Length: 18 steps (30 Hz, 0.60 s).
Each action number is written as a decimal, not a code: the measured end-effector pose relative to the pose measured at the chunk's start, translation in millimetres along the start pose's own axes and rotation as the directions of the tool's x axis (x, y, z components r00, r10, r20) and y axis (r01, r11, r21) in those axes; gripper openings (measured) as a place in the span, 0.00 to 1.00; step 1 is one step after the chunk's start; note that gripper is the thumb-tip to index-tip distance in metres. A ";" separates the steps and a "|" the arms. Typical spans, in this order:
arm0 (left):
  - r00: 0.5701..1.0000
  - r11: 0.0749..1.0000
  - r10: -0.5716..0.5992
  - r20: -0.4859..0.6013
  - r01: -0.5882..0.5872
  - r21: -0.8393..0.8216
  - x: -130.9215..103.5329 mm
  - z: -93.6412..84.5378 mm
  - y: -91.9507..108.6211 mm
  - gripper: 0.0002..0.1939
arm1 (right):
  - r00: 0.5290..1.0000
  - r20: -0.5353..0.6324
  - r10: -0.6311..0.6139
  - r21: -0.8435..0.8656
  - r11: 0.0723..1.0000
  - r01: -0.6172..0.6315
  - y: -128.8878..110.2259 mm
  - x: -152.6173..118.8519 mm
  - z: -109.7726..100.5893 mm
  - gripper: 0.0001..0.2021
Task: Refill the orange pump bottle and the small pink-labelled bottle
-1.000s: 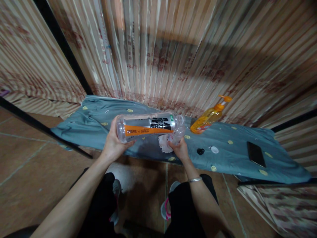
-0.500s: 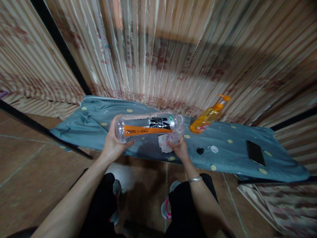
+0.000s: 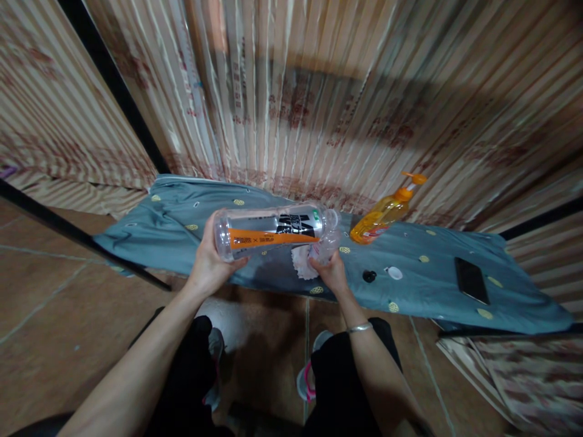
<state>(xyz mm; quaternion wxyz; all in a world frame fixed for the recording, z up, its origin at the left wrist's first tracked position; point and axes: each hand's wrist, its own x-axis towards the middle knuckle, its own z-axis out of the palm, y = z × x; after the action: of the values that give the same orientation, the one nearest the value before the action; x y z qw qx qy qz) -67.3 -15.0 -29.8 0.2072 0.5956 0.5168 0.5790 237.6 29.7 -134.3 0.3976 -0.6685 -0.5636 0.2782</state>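
Note:
My left hand point(image 3: 213, 255) is closed around the base end of a big clear plastic bottle point(image 3: 268, 230), which lies nearly level with its neck to the right. An orange, silver and black label wraps it. At the neck end my right hand point(image 3: 331, 270) grips a smaller clear plastic piece point(image 3: 328, 244), which looks like a small bottle and sits close against the big bottle's neck. Whether they touch I cannot tell. A white, jagged-edged piece point(image 3: 303, 264), like paper or tissue, shows beside my right fingers; whether they hold it is unclear.
A pump bottle point(image 3: 380, 218) of orange liquid stands on the teal cloth point(image 3: 419, 294). Nearer me lie a small black item point(image 3: 369, 276), a white cap-like disc point(image 3: 394, 273) and a phone point(image 3: 471, 279). A striped curtain point(image 3: 310, 121) hangs behind, with dark poles point(image 3: 113, 91) at the sides.
Almost nothing differs. Both hands keep their hold, and the big bottle has turned or tilted very slightly. The whole view has shifted a few pixels.

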 end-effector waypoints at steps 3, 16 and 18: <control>1.000 1.000 -0.004 -0.007 0.004 -0.009 0.4 1.1 -1.2 0.52 | 1.000 0.010 -0.005 0.020 1.000 0.005 0.1 0.0 -0.7 0.32; 1.000 0.999 0.019 0.001 -0.019 0.030 -0.4 0.6 -5.7 0.52 | 1.000 0.001 -0.004 0.024 1.000 0.004 2.8 1.2 0.2 0.31; 1.000 0.999 0.029 -0.003 -0.029 0.044 -0.6 0.7 -5.4 0.51 | 1.000 -0.001 -0.016 0.026 1.000 0.016 4.2 1.7 0.8 0.31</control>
<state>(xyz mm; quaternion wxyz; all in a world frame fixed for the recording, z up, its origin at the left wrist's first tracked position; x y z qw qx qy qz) -68.5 -13.2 -34.9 0.1845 0.6063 0.5211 0.5716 239.6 31.4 -138.2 0.4088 -0.6589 -0.5650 0.2822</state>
